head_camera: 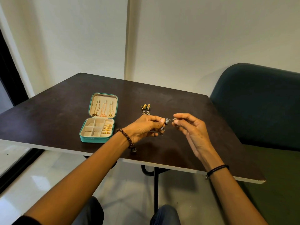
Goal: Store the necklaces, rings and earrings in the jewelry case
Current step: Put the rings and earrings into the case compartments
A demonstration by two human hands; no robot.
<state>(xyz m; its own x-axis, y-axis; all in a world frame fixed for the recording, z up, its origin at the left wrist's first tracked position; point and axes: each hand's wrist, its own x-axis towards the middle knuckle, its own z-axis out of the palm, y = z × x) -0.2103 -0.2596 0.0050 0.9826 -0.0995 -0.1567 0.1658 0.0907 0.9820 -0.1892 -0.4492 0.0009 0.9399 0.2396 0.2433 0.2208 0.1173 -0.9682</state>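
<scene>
A teal jewelry case [84,139] lies open on the dark table. Three necklaces [103,109] hang in its lid and several gold rings [107,127] fill its right-hand slot; the other compartments look bare. My left hand [142,128] and my right hand [190,127] both pinch a dark silver dangling earring [165,121] held above the table, right of the case. A second silver piece [162,130] hangs just below my left fingers. A pair of gold-green earrings [146,107] and a pair of triangular earrings [145,113] lie behind my left hand.
The dark table [178,101] ends in a white front edge near my knees. A dark green chair [259,103] stands at the right side. White walls are behind, and a dark door frame is at the far left.
</scene>
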